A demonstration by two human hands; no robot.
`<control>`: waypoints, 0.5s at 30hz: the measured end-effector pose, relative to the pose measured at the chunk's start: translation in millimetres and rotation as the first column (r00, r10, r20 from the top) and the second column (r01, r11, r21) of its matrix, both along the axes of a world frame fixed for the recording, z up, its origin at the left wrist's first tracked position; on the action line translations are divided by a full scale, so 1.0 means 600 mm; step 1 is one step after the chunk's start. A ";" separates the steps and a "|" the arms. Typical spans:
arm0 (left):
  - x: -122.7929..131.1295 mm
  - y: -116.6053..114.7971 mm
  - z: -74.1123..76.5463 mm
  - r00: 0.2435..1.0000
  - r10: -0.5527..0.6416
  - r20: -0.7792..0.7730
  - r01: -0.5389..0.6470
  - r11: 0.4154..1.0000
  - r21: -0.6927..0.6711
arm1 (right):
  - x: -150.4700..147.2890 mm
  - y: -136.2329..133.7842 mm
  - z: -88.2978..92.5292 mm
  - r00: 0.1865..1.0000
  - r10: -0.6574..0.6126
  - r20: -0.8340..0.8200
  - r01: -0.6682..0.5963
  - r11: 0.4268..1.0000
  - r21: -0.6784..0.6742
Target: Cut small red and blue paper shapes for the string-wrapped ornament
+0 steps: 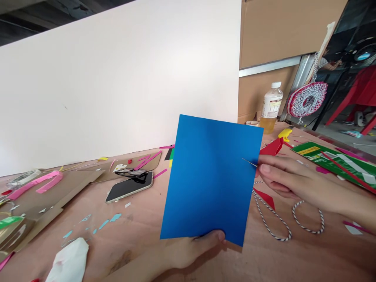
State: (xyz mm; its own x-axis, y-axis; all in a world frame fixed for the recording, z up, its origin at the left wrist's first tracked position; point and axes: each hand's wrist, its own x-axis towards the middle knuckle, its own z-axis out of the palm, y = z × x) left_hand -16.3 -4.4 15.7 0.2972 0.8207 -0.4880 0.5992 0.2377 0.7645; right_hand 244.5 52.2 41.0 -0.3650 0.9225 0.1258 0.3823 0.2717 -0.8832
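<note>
A flat blue sheet (213,176), like card or foam, is held up over the table. My left hand (202,246) grips its bottom edge, thumb on the front and the other fingers hidden behind. My right hand (282,176) pinches a thin needle (249,161) between thumb and fingertips at the sheet's right side. The needle's tip points left across the front of the blue surface; I cannot tell whether it touches. A black-and-white twisted cord (272,231) lies looped on the table below my right hand.
A large white board (117,86) stands behind. On the table (132,223) lie a phone (131,187), glasses (131,172), brown cardboard (70,188), a white tissue (69,260) and pink strips. At right are a bottle (272,107), red pieces (272,147) and a green sheet (331,160).
</note>
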 end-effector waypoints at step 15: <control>-0.007 0.008 -0.012 0.999 -0.045 -0.027 0.046 0.999 0.027 | -0.005 0.001 -0.012 0.946 0.301 0.117 -0.265 0.931 -0.251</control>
State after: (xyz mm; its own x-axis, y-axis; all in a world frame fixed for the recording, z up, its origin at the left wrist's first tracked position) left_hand -20.4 0.5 8.2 0.3218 0.8199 -0.4736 0.6290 0.1888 0.7542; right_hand 241.6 52.7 34.1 -0.6132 0.7749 -0.1532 0.4526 0.1857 -0.8721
